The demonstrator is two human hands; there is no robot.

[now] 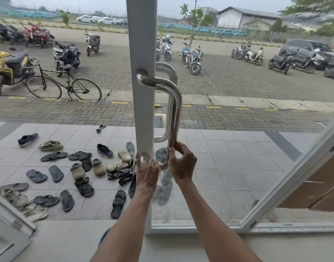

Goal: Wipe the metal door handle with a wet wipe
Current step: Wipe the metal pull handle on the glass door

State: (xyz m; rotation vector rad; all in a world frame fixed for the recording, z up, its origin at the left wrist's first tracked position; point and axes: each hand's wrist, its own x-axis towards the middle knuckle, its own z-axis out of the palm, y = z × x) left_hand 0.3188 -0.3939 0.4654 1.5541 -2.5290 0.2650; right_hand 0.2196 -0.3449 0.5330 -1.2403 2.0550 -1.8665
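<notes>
A white door frame stands upright in the middle of the view, its glass panel to the right of it, and beyond lie a tiled porch strewn with sandals and shoes and a paved yard with parked motorcycles and 1 bicycle. The metal door handle, a polished steel D-shaped pull, is mounted on the frame at 2 points; a matching pull shows behind it through the glass.

Both hands work at the lower bend of the near pull. The left hand lies against the lower mount, fingers extended and close together, resting on the frame and the round flange. The right hand curls round the bar just above the bend, thumb and fingers closed on the steel.

Judging by this, the wiping is in hand at the bottom of the handle, or just ending there. The next move probably calls for a firm sliding grip up the vertical bar to the upper bend and top mount, covering the back of the tube as well.

The wet wipe itself cannot be made out: if it is there, it is hidden inside the right hand's grip or under the left palm. The lowest curve of the pull is covered by both hands, and reflections make smears impossible to judge.
</notes>
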